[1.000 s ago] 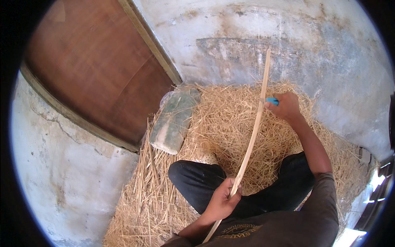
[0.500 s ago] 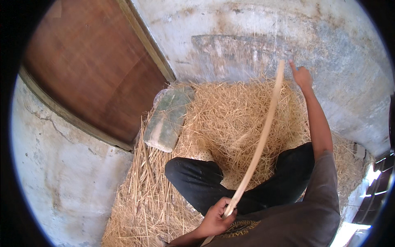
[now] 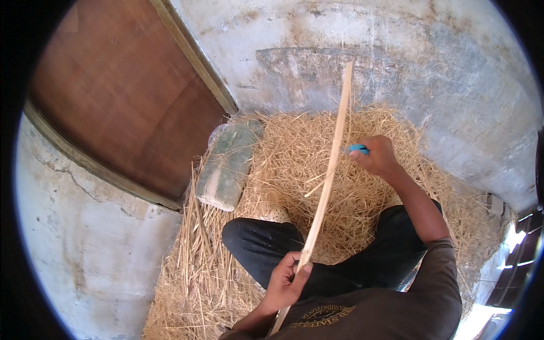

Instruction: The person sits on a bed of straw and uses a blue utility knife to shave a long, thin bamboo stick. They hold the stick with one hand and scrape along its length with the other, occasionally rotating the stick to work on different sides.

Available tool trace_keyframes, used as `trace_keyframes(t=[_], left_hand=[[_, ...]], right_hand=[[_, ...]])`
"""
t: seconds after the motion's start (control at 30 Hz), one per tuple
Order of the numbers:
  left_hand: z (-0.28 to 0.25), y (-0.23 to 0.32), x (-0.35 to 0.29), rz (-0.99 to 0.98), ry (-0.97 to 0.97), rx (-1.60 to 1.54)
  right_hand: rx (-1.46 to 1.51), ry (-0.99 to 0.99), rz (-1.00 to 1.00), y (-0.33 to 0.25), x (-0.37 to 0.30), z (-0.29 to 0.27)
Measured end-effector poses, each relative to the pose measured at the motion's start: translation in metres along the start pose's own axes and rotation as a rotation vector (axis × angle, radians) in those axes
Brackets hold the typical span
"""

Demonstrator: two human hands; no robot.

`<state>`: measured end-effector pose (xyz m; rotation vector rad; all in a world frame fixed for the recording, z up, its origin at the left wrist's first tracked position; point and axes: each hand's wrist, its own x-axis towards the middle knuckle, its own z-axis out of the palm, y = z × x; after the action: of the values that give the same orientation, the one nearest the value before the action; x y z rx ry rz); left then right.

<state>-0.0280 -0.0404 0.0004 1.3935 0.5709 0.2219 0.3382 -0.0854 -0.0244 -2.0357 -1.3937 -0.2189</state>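
A long pale bamboo strip [image 3: 328, 187] rises from my lap, slanting up and slightly right toward the wall. My left hand [image 3: 286, 282] is closed round its lower part, and the strip's near end runs down past my shirt. In my right hand [image 3: 376, 156] is a small blue-handled utility knife [image 3: 358, 149], its grey blade tip close to the strip's right side; whether it touches I cannot tell. A thin sliver [image 3: 315, 187] sticks out beside the strip's middle. Dry straw-like shavings [image 3: 283, 147] lie thickly in front of my crossed legs [image 3: 260, 249].
A greenish, worn stone-like slab [image 3: 226, 164] lies at the left on the shavings, below a brown wooden door [image 3: 130, 96]. Longer split strips [image 3: 198, 243] are beside my left knee. A stained plaster wall [image 3: 396, 73] stands ahead and to the right.
My right hand has come down and left from beyond the strip's far tip, and the blue knife now shows. The strip has swung left and straightened; my left hand has shifted slightly left.
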Motion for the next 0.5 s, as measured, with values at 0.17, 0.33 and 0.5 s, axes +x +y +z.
trace_keyframes(t=[0.17,0.33,0.5], left_hand=[[0.010,-0.009,-0.014,-0.025,-0.071,-0.006],[0.002,-0.019,-0.035,-0.063,-0.131,0.080],[-0.004,-0.042,-0.055,-0.112,-0.145,0.179]], right_hand=[[-0.066,-0.020,0.135,0.021,0.010,-0.008],[-0.170,0.078,0.147,0.056,0.018,-0.007],[-0.361,0.027,0.007,0.108,0.026,-0.016]])
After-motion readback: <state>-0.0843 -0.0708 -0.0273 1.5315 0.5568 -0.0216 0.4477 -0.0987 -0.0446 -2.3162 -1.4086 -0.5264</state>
